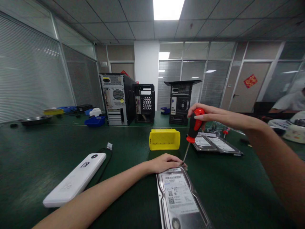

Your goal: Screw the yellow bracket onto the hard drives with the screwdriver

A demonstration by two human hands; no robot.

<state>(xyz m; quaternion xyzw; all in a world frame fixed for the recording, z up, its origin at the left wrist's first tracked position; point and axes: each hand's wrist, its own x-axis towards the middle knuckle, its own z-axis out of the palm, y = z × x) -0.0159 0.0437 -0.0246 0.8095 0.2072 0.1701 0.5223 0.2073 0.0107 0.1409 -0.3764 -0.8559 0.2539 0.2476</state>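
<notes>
A silver hard drive (179, 194) with a white label lies on the green table at the bottom centre. My left hand (165, 163) rests on its far end, fingers together and pressed down on it. In my right hand (199, 115) is a red and black screwdriver (195, 125), gripped by the handle. Its shaft slants down to the drive's far right corner, beside my left fingertips. Whether the tip sits in a screw is too small to tell. Just beyond my left hand stands a yellow bin (164, 140).
More hard drives (218, 143) lie right of the yellow bin. A white power bank (75, 179) with a cable is at left. Computer cases (118, 98) stand at the back, near a blue bin (94, 121). A person (289, 101) is at the far right.
</notes>
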